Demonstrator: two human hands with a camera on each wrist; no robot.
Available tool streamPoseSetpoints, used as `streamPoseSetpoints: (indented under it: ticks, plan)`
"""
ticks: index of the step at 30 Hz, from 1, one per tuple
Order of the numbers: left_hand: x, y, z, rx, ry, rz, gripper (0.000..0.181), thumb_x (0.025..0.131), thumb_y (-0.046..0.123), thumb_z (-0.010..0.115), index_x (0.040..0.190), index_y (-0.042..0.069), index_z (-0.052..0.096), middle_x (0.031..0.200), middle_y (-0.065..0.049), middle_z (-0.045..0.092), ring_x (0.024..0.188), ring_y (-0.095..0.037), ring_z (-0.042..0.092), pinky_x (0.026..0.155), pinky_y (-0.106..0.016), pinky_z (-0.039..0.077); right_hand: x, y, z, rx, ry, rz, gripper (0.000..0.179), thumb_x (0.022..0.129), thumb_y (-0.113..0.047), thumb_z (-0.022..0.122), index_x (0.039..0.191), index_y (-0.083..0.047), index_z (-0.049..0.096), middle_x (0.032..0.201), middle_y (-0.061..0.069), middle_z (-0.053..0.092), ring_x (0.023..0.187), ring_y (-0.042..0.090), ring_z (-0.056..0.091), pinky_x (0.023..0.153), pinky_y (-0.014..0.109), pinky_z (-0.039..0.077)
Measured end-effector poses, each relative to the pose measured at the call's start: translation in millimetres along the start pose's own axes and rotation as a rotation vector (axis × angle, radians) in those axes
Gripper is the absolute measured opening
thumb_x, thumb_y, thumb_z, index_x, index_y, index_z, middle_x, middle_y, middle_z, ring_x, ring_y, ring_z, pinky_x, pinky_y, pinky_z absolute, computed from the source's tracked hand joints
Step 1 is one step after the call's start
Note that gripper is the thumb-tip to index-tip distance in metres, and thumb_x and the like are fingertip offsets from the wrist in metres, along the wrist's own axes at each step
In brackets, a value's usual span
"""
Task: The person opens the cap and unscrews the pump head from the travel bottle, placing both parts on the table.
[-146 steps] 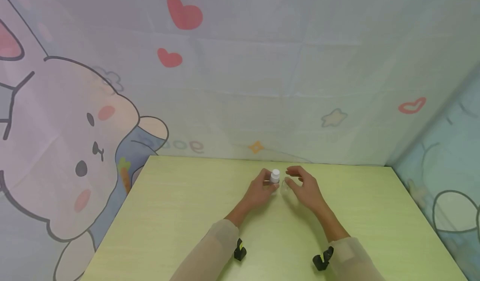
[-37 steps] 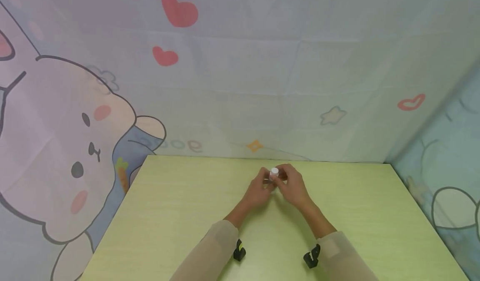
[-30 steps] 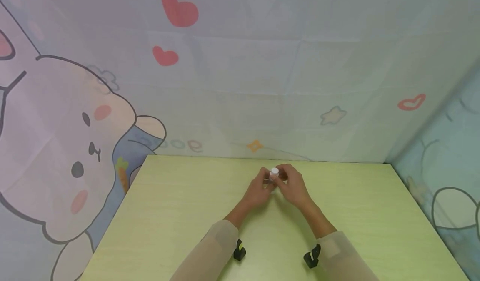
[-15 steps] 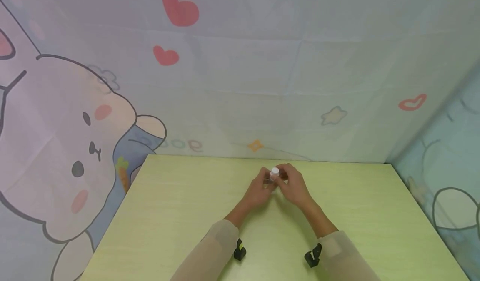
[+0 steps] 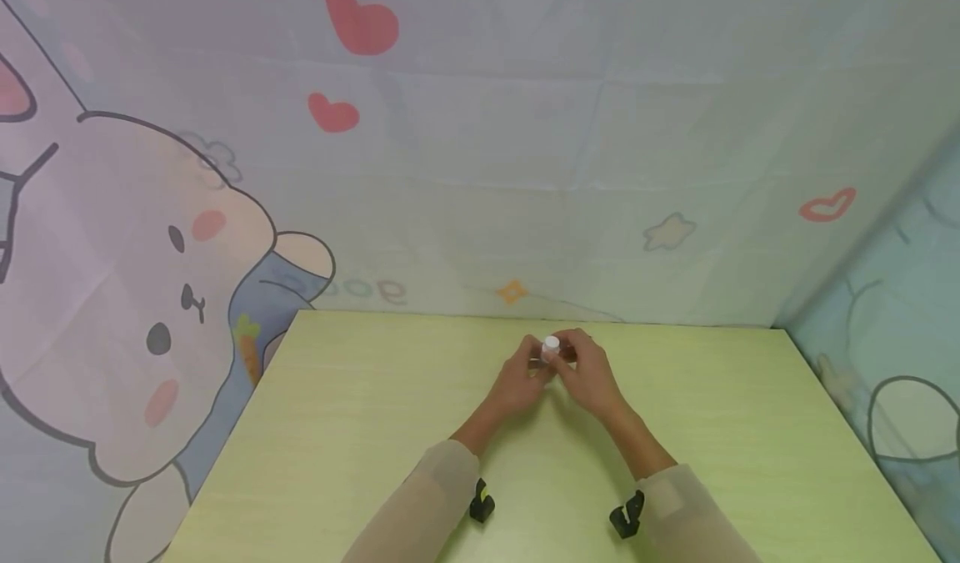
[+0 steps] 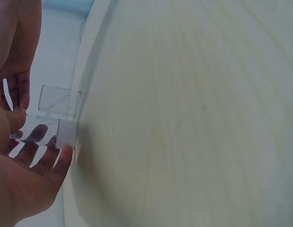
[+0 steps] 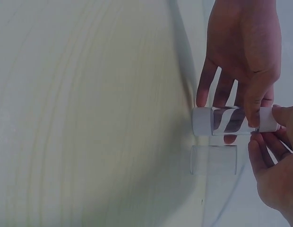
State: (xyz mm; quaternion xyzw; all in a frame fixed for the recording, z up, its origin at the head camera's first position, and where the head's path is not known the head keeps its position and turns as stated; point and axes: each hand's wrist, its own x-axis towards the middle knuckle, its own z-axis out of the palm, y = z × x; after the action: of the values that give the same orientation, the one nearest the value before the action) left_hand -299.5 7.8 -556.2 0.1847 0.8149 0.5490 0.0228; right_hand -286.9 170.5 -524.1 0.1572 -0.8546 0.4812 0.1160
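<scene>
A small bottle [image 7: 229,121] stands upright between both hands, with a clear body, a white base and a white cap [image 5: 551,344]. My left hand [image 5: 517,386] grips its clear body, thumb on one side and fingers round the other. At the top, my right hand [image 5: 590,379] pinches the white cap end between thumb and fingers. Beside the bottle stands a clear, open-looking cylinder like a small cup [image 7: 213,160], apart from it. The left wrist view also shows this cup [image 6: 60,100]; in the head view the right hand hides it.
The pale yellow-green table [image 5: 360,413] ends at the back against a printed cloth wall [image 5: 480,171]. Another cloth panel [image 5: 907,296] borders the right side. Black clips [image 5: 482,503] sit at both sleeves.
Since about five seconds ago, my right hand has moved left from beside the clear cup onto the bottle's top. Over the last second both hands keep nearly the same place.
</scene>
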Motion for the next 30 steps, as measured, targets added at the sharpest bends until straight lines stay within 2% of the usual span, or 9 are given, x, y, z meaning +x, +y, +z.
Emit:
streamPoseSetpoints:
  ticks: [8, 19, 30]
  plan:
    - [-0.5, 0.9, -2.5, -0.002, 0.001, 0.009, 0.015, 0.107, 0.016, 0.062, 0.117, 0.014, 0.051, 0.136, -0.011, 0.067, 0.13, -0.033, 0.064, 0.109, -0.048, 0.053, 0.9, -5.6, 2.1, -0.017, 0.015, 0.014, 0.025, 0.101, -0.01, 0.073, 0.12, 0.002, 0.065, 0.111, 0.016, 0.067, 0.105, 0.034, 0.066, 0.095, 0.051, 0.059]
    - [1.2, -0.8, 0.9, -0.013, 0.002, 0.008, 0.016, 0.106, 0.016, 0.063, 0.117, 0.014, 0.053, 0.137, -0.014, 0.068, 0.128, -0.033, 0.066, 0.109, -0.047, 0.054, 0.0, -2.6, 2.7, -0.041, 0.041, 0.041, 0.023, 0.099, -0.01, 0.075, 0.117, 0.001, 0.066, 0.111, 0.015, 0.065, 0.103, 0.033, 0.067, 0.09, 0.047, 0.06]
    - [0.5, -2.1, 1.4, -0.022, 0.0, 0.021, 0.015, 0.107, 0.015, 0.061, 0.118, 0.013, 0.052, 0.136, -0.011, 0.066, 0.13, -0.03, 0.064, 0.111, -0.044, 0.052, -0.3, -4.5, 2.4, -0.025, 0.019, 0.051, 0.026, 0.101, -0.011, 0.074, 0.122, 0.002, 0.065, 0.114, 0.017, 0.066, 0.106, 0.034, 0.066, 0.096, 0.049, 0.059]
